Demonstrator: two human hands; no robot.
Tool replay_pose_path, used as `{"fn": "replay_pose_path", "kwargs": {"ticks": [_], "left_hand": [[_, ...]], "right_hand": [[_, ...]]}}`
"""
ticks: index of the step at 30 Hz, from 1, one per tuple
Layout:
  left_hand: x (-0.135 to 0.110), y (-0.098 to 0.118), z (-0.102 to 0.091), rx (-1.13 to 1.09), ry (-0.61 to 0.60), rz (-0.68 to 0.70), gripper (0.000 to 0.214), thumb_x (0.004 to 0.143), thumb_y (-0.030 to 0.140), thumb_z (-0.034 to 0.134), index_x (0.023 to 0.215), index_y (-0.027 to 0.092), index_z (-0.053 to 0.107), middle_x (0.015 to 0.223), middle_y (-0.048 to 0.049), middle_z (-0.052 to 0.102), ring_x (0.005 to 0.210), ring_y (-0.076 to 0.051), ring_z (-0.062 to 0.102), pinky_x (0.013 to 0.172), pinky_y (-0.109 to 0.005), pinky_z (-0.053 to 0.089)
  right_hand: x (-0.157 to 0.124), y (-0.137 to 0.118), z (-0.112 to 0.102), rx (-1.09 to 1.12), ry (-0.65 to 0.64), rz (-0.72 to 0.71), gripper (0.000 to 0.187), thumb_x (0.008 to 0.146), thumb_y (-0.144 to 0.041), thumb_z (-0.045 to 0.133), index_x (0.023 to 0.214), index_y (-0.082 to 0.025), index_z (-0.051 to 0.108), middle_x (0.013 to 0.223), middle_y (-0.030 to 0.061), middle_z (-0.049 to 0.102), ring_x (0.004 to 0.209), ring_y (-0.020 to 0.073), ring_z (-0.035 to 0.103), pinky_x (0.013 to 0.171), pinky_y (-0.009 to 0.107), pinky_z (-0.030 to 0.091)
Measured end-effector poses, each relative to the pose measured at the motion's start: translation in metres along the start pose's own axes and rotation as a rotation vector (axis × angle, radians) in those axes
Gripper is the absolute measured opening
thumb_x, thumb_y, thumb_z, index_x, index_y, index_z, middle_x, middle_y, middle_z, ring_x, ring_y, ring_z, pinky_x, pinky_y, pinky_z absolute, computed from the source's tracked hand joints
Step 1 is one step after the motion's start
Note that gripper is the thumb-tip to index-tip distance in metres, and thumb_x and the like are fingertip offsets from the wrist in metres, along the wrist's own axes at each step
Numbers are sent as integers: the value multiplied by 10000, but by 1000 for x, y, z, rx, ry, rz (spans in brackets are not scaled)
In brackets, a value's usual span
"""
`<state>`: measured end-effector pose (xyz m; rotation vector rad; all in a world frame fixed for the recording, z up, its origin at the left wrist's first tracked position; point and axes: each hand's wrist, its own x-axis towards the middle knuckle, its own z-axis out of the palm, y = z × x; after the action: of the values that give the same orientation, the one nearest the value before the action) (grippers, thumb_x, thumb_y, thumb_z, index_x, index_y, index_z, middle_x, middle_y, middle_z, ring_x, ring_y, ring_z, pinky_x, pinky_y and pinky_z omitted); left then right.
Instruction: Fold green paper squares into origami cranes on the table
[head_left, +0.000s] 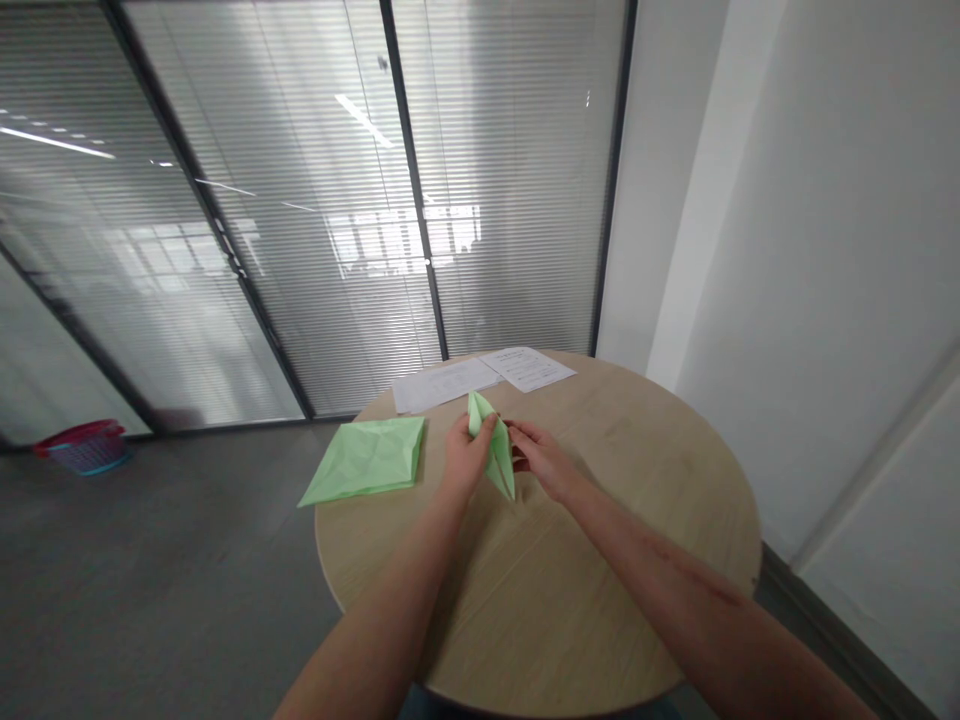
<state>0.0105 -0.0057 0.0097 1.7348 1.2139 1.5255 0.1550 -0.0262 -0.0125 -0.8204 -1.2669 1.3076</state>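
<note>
1. Bare forearms nearest the camera: left forearm (390, 600) and right forearm (667, 570) reach in from the lower edge over the table (645, 450), converging near its middle
2. Folded green paper (501, 464) sits between the two hands, above the tabletop; whether its lower tip touches the wood cannot be told
3. Left hand (465, 450): thumb laid across the near face of the paper, other fingers round its left side; grip closed, paper pinched
4. Right hand (546, 460): fingers bent and slightly parted, fingertips at the paper's right edge; cannot tell whether they pinch it or only touch
5. Paper form: narrow, pointed at top and bottom, layered, with a crease running lengthwise; matte, pale green
6. Larger green sheet (367, 458) left of the left hand, well apart from the folded piece; surface creased, one corner projecting past the table rim
7. White printed sheets (529, 369) beyond the hands, flat at the far rim
8. Tabletop: round, light wood grain, smooth
9. Surroundings: slatted blinds (517, 180) behind dark-framed glass, plain white wall (840, 250) at right, grey floor (217, 540), red-and-blue basket (90, 450) at far left
</note>
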Motion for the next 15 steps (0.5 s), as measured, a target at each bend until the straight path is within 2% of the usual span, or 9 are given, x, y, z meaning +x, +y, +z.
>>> {"fn": "replay_pose_path", "kwargs": {"ticks": [4, 7, 12, 15], "left_hand": [[-1, -1, 2, -47, -67, -5, 441, 887, 544, 481, 913, 164, 702, 883, -70, 721, 816, -214, 641, 729, -292, 501], [0, 0, 3, -65, -71, 28, 485, 918, 537, 416, 910, 153, 713, 889, -84, 720, 839, -220, 643, 749, -308, 500], [0, 4, 4, -86, 44, 84, 370, 922, 435, 456, 1107, 199, 674, 1018, -70, 704, 920, -218, 635, 806, -321, 484], [0, 7, 2, -117, 93, 49, 485, 888, 409, 534, 1339, 232, 524, 938, -35, 692, 810, -189, 627, 719, -291, 481]], "right_hand": [[1, 0, 0, 50, 4, 0, 471, 773, -498, 668, 1152, -219, 637, 994, 47, 690, 765, 164, 636, 626, 265, 519], [2, 1, 0, 61, 9, 1, 488, 724, -484, 714, 1115, -202, 638, 954, 40, 690, 762, 165, 631, 619, 259, 513], [4, 1, 1, 31, 23, -10, 440, 698, -406, 733, 1057, -186, 604, 898, 41, 697, 740, 173, 644, 619, 275, 516], [3, -1, 1, 15, 47, -28, 472, 703, -356, 731, 1112, -200, 552, 832, 24, 695, 713, 178, 652, 634, 294, 531]]}}
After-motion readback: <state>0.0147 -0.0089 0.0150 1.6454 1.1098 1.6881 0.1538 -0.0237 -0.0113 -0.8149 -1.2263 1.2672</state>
